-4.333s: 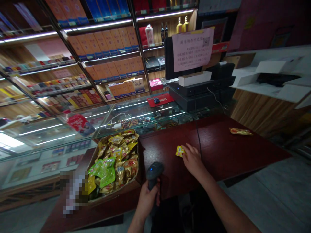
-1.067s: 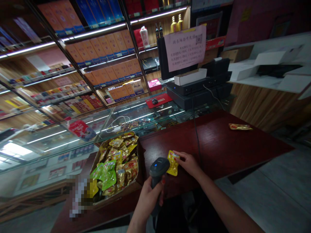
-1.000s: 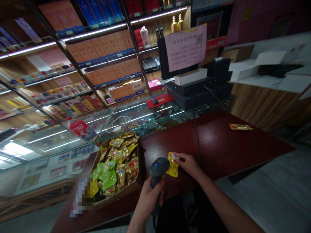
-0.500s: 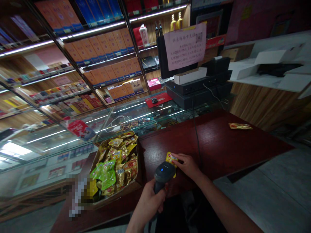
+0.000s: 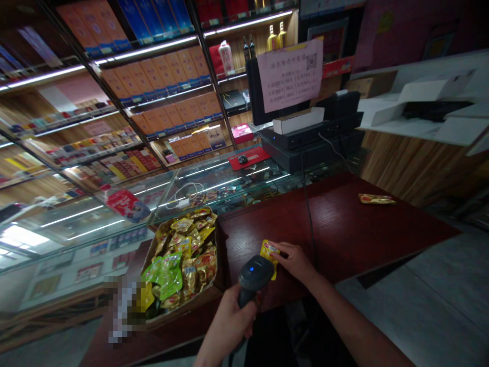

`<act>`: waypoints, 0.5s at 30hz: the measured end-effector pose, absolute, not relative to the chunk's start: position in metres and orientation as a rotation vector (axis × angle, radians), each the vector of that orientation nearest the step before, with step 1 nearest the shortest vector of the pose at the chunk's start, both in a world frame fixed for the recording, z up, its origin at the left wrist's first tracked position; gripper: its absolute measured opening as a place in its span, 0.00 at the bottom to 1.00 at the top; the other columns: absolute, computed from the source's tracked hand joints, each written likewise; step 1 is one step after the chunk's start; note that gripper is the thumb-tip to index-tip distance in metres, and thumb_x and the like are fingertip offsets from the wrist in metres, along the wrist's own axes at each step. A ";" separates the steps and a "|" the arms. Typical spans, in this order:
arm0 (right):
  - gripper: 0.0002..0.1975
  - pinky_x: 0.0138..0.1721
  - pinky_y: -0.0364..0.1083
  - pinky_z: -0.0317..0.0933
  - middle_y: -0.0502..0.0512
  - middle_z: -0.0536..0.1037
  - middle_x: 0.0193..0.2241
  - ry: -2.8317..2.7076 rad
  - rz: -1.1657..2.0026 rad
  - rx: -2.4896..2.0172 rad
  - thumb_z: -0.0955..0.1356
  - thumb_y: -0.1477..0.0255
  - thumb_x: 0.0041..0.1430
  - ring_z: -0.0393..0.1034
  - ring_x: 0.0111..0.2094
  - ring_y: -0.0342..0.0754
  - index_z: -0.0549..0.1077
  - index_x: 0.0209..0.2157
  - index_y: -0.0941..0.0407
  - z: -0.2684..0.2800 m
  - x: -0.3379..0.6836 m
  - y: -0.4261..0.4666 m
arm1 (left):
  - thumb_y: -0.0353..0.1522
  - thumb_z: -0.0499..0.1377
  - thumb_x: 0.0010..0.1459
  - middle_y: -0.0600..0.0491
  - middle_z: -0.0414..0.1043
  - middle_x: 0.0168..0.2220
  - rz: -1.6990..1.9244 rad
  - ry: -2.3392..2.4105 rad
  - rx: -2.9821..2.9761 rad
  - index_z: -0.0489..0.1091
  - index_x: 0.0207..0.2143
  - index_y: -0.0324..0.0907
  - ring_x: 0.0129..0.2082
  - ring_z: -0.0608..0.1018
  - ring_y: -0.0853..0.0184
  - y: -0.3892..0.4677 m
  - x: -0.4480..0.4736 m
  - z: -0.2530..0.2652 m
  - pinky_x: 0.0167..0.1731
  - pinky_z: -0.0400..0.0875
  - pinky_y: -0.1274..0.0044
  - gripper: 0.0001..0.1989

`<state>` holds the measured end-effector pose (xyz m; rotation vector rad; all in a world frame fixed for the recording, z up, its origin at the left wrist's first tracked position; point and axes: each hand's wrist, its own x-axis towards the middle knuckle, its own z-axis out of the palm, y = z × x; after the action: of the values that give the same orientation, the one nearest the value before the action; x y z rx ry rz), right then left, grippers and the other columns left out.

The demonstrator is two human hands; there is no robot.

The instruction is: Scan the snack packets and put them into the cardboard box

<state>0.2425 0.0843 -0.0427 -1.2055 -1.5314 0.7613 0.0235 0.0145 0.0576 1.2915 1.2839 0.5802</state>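
My left hand (image 5: 235, 316) is wrapped round the handle of a black barcode scanner (image 5: 256, 270) with a small blue light on top. The scanner's head points toward a yellow snack packet (image 5: 270, 249) and hides part of it. My right hand (image 5: 294, 261) pinches that packet by its right edge, just above the dark red table (image 5: 336, 234). Left of my hands stands an open cardboard box (image 5: 202, 306) filled with gold and yellow snack packets, with a green packet (image 5: 170, 275) on top.
Another gold packet (image 5: 377, 199) lies at the table's right end. A black cable (image 5: 307, 204) runs down over the table from the till equipment (image 5: 313, 145). Behind are a glass display counter (image 5: 225, 176), a red mouse pad (image 5: 254, 157) and a monitor bearing a pink sign (image 5: 290, 76).
My left hand and the barcode scanner have shifted slightly left, uncovering a bit more of the yellow packet. My right hand still holds the packet in nearly the same place.
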 end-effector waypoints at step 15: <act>0.18 0.42 0.46 0.71 0.54 0.82 0.43 -1.547 0.758 -1.234 0.68 0.65 0.60 0.78 0.41 0.50 0.77 0.51 0.49 -0.047 0.244 0.085 | 0.32 0.59 0.52 0.61 0.63 0.14 0.588 1.299 1.321 0.69 0.32 0.39 0.11 0.64 0.75 0.013 0.021 0.056 0.12 0.59 0.84 0.06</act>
<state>0.2438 0.0850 -0.0466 -1.2339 -1.5467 0.7579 0.0208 0.0130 0.0562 1.3207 1.2990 0.5876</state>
